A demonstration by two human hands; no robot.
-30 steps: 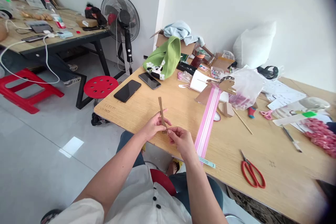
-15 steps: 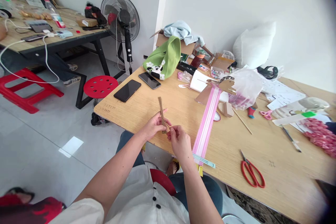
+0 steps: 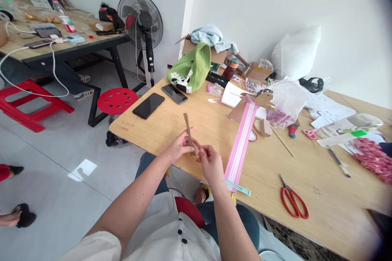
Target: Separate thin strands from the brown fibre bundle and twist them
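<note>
My left hand is closed around a bundle of thin brown strands, held above the front edge of the wooden table. The bundle's longer end fans out upward, and its short lower end shows below the fingers. Beside it, my right hand is pinched on what looks like a brown strand running from the bundle; my fingers partly hide it. To the right of my right hand lies a frame with pink and white threads stretched along it, with a pale blue clip across its near end.
Red-handled scissors lie at the right. Two phones and a green bag are on the table's left part. Paper, plastic bags and a thin stick cover the back right. A red stool and a fan stand left.
Both hands stay nearly in place; my right hand has shifted very slightly, still pinching. At the lower left, a passing person's feet have changed position on the floor.
</note>
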